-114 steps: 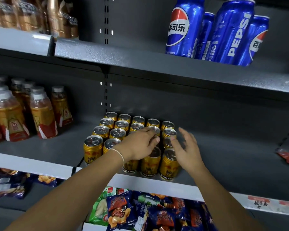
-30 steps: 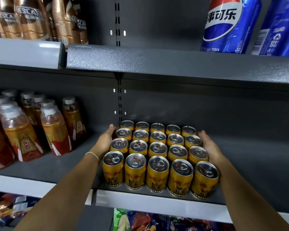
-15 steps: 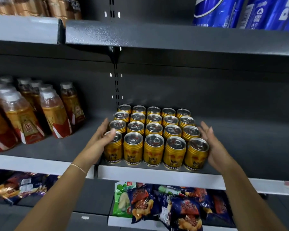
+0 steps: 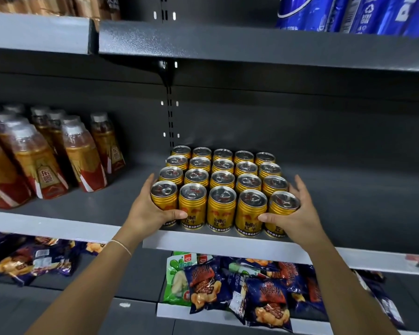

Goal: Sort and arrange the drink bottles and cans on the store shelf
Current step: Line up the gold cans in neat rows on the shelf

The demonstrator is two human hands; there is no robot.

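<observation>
Gold is what the fingers press on. The left hand lays them straight along the left side of the cans, with its thumb across the front of the corner can and its tip on the next one. The right hand mirrors it on the right side, fingers straight and raised beside the outer column, thumb lying over the fronts of the last two cans. Both hands bracket the front row without curling shut.

The cans stand upright in a tight block, five across and four deep, with silver tops, at the front lip of the grey shelf. A thin bracelet circles the left wrist, below the block and to its left.

Left of the block, well apart, stand bottles of amber drink with clear caps. Above the block and to its right, blue cans sit on the upper shelf. Below the block, bags of snacks lie in a heap.
</observation>
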